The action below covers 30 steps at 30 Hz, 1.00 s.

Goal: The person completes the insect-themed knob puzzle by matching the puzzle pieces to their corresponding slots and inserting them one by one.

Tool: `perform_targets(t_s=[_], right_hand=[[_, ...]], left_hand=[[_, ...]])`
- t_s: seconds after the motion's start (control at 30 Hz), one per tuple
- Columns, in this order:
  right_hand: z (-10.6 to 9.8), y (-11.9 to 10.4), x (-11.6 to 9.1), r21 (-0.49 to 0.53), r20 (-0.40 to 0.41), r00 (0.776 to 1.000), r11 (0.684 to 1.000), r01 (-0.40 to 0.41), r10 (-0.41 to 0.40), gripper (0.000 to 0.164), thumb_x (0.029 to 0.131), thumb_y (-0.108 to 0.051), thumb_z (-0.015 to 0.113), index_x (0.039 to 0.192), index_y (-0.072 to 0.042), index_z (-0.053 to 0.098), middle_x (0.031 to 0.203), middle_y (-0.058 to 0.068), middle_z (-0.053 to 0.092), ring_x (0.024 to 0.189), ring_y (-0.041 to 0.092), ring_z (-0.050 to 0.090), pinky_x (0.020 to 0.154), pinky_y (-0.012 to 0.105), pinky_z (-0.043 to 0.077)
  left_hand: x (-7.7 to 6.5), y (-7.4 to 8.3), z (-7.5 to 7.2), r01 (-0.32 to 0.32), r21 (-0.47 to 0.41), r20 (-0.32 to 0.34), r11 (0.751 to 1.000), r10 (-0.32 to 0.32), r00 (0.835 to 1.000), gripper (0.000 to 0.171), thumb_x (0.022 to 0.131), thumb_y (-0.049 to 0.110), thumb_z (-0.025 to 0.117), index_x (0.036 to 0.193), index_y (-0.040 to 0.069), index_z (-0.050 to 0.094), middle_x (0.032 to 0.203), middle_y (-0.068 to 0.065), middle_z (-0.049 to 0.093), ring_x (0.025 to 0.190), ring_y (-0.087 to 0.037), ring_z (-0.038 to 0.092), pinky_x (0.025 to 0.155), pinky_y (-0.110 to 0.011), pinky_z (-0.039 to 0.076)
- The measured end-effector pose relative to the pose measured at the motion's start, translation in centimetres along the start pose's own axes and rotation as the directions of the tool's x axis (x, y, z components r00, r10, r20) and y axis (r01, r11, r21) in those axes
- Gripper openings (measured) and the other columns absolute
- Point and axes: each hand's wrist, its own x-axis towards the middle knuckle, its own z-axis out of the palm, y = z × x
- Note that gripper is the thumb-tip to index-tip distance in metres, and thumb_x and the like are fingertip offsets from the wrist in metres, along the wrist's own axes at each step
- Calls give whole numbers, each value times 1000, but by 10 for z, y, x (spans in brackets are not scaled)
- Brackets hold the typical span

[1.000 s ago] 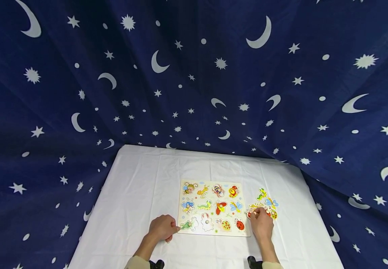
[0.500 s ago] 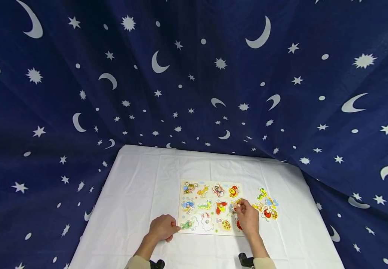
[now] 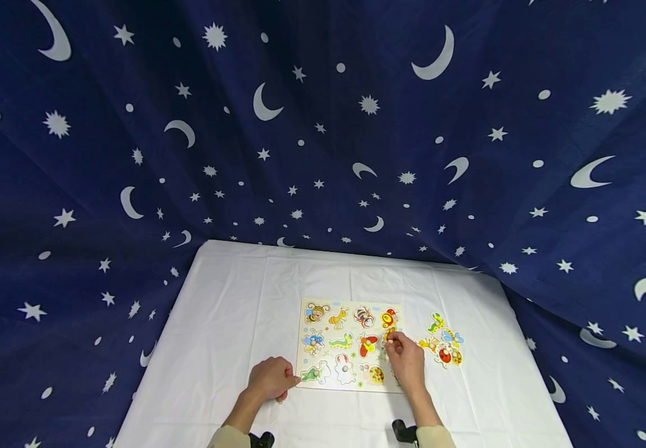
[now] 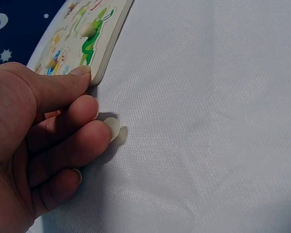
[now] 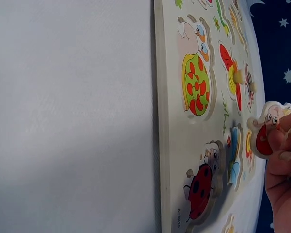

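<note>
In the head view, a pale insect puzzle board (image 3: 351,389) lies on the table between my hands. My left hand (image 3: 269,378) is at its lower left corner, thumb laid straight on the corner and the other fingers loosely bent on the cloth. Held between my right hand's (image 3: 406,361) thumb and fingers is a puzzle piece (image 5: 263,141) with a smiling face and red body. This piece is above the board's right side, near the blue-winged dragonfly recess (image 5: 235,155). The snail recess (image 5: 196,87) and ladybug recess (image 5: 201,189) show printed pictures without knobs.
Right of the board lies a group of loose pieces, among them a ladybug (image 3: 444,355), a blue-winged insect (image 3: 454,338) and a green one (image 3: 435,322). White cloth (image 3: 233,292) covers the table. A dark blue star-patterned curtain (image 3: 323,137) surrounds it.
My right hand has moved left from the loose pieces to over the board's right side, bringing the red-bodied puzzle piece along. The left hand has stayed at the corner.
</note>
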Motion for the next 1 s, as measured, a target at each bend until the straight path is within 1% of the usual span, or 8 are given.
perform_targets(t_s=[0.1,0.2,0.37,0.53,0.63,0.73,1.0], right_hand=[[2,-1,1,-10,-19,1000,1000,7,-7,15,75,-1,69,82,-14,70,66,-5,62,59,2,49,59,25,41],[4,-1,3,-14,-36,999,999,31,-32,15,76,0,68,81,-14,71,69,-3,65,60,3,52,61,26,43],[7,-2,5,-21,-63,993,995,95,-96,15,75,2,70,78,-12,72,71,2,65,62,8,56,61,26,46],[9,-1,3,-18,-90,989,993,117,-118,17,72,7,72,76,-10,72,75,5,64,67,12,57,62,25,47],[9,0,3,-15,-89,990,994,108,-109,18,72,7,72,75,-10,72,76,5,63,68,13,57,63,23,46],[7,-1,3,-12,-78,994,997,79,-79,17,72,8,72,75,-10,72,77,6,63,70,15,58,64,23,47],[4,0,15,-52,-29,1000,999,-8,7,11,80,3,70,84,-7,74,86,10,63,75,20,62,68,30,50]], left_hand=[[0,0,1,-2,-4,0,1000,2,1000,35,84,32,71,57,20,54,40,6,55,32,-7,50,42,-29,34],[0,-1,1,-6,-4,-5,1000,6,1000,35,84,32,72,57,20,54,40,6,55,32,-8,50,42,-29,34],[0,-2,1,-14,-2,-15,1000,14,1000,35,84,33,72,57,20,54,39,6,54,32,-8,50,42,-30,34],[1,-2,2,-11,4,-9,1000,11,1000,35,85,33,71,58,20,54,39,7,53,32,-8,49,42,-30,34],[0,-2,2,-7,7,-5,1000,7,1000,35,85,33,71,57,20,54,39,7,53,32,-7,49,43,-30,34],[1,-2,1,-10,14,-5,1000,11,1000,35,85,33,71,58,21,54,39,8,53,32,-7,48,43,-30,33],[0,-2,1,-1,0,-5,1000,1,1000,34,85,33,72,58,20,55,40,7,54,33,-8,50,43,-30,34]])
